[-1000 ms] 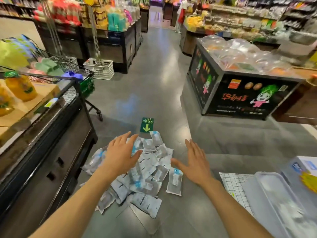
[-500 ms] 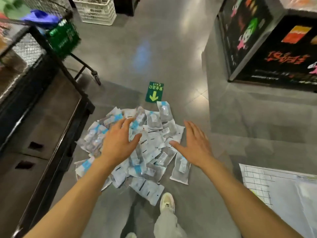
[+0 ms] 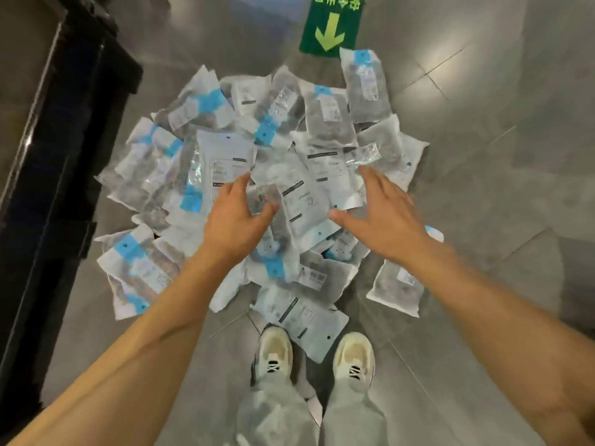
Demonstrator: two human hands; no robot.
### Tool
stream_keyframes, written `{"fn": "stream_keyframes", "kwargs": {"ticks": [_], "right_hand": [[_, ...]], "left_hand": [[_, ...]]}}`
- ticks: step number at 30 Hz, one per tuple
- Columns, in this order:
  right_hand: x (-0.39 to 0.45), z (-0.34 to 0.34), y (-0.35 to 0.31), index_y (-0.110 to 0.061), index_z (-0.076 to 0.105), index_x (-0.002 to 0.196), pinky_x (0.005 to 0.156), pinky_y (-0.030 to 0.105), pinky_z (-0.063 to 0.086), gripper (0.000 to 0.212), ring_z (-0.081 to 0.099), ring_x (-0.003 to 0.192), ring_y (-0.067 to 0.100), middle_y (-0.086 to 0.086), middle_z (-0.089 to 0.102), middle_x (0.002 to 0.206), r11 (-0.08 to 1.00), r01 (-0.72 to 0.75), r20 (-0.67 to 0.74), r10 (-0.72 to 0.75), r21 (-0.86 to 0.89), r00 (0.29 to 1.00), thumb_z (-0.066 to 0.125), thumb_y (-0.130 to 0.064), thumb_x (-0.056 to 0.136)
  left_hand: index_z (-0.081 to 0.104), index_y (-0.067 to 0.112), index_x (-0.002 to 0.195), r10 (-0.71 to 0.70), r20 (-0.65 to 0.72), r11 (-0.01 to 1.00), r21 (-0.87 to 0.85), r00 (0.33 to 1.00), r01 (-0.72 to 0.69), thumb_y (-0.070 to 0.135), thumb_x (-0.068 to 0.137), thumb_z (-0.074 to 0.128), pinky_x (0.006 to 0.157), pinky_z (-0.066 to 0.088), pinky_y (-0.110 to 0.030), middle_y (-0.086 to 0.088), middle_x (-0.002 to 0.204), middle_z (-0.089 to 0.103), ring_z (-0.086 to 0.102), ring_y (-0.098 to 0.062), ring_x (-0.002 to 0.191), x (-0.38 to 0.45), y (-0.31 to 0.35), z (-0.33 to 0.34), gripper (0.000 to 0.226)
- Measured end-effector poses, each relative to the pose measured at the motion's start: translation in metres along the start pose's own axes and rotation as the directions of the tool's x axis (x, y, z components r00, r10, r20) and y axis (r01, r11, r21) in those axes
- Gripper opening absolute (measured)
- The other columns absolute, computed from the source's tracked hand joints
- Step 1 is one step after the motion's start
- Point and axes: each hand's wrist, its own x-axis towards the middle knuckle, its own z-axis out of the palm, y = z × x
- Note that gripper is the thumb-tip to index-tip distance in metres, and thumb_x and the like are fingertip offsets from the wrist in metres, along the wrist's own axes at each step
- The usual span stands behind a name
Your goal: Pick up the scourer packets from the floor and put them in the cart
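Note:
A heap of scourer packets point(image 3: 309, 146), clear plastic with white backs and blue labels, lies on the grey tiled floor. One packet point(image 3: 397, 284) lies apart at the right, another point(image 3: 299, 320) just before my shoes. My left hand point(image 3: 236, 217) hovers over the middle of the heap, fingers spread, holding nothing. My right hand point(image 3: 383, 217) hovers close beside it over the heap's right part, also with fingers apart and empty. The cart is out of view.
A black shelf base point(image 3: 64, 149) runs along the left edge, close to the heap. A green floor sticker with a yellow arrow point(image 3: 331, 27) lies beyond the packets. My two pale shoes point(image 3: 318, 358) stand at the heap's near side.
The view has tilted down and come closer to the heap. Both hands have dropped lower toward the packets and drawn nearer to each other. The cart and displays have left the view.

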Motion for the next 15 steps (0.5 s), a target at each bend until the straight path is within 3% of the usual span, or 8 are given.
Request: {"fn": "stream_keyframes", "kwargs": {"ticks": [3,7,11,13,15], "right_hand": [[0.039,0.049,0.009,-0.02,0.009,0.165,0.128,0.042,0.015,0.1,0.015,0.159,0.024,0.005,0.012,0.173,1.0,-0.024,0.026,0.024,0.008,0.999,0.056,-0.07,0.092],[0.087,0.105,0.015,-0.019,0.013,0.164,0.127,0.045,0.021,0.099,0.022,0.156,0.026,0.005,0.019,0.171,0.999,-0.016,0.013,0.016,0.031,1.0,0.059,-0.067,0.091],[0.123,0.14,0.022,-0.019,0.013,0.164,0.125,0.044,0.023,0.1,0.023,0.156,0.026,0.004,0.019,0.171,0.998,0.007,-0.009,-0.006,0.058,1.0,0.06,-0.068,0.09],[0.138,0.152,0.027,-0.02,0.016,0.163,0.122,0.043,0.026,0.1,0.028,0.154,0.026,0.005,0.024,0.169,0.987,-0.028,-0.017,0.031,0.156,0.999,0.065,-0.066,0.089],[0.151,0.162,0.029,-0.02,0.022,0.162,0.119,0.038,0.03,0.097,0.033,0.151,0.023,0.004,0.031,0.166,0.927,-0.091,-0.02,0.106,0.363,0.994,0.069,-0.062,0.088]], "left_hand": [[0.038,0.009,0.152,-0.209,0.032,0.962,-0.173,0.977,0.212,0.037,0.091,0.076,0.106,0.044,-0.04,-0.016,0.144,0.055,0.054,-0.034,0.129,0.025,-0.05,0.05,0.078],[0.041,0.011,0.143,-0.42,0.095,0.808,-0.414,0.902,0.42,0.03,0.08,0.087,0.091,0.048,-0.031,0.002,0.118,0.059,0.061,-0.019,0.109,0.067,-0.106,0.109,0.08],[0.038,0.023,0.121,-0.504,0.052,0.731,-0.505,0.862,0.458,0.041,0.064,0.096,0.1,0.054,-0.044,-0.003,0.121,0.065,0.065,-0.025,0.113,0.113,-0.139,0.154,0.084],[0.036,0.018,0.129,-0.529,0.022,0.727,-0.503,0.848,0.467,0.045,0.059,0.097,0.099,0.053,-0.039,0.0,0.116,0.059,0.061,-0.023,0.109,0.126,-0.143,0.165,0.097],[0.037,0.012,0.135,-0.544,0.015,0.703,-0.537,0.839,0.465,0.046,0.054,0.099,0.093,0.053,-0.036,0.001,0.114,0.057,0.06,-0.021,0.104,0.13,-0.146,0.168,0.108]]}}
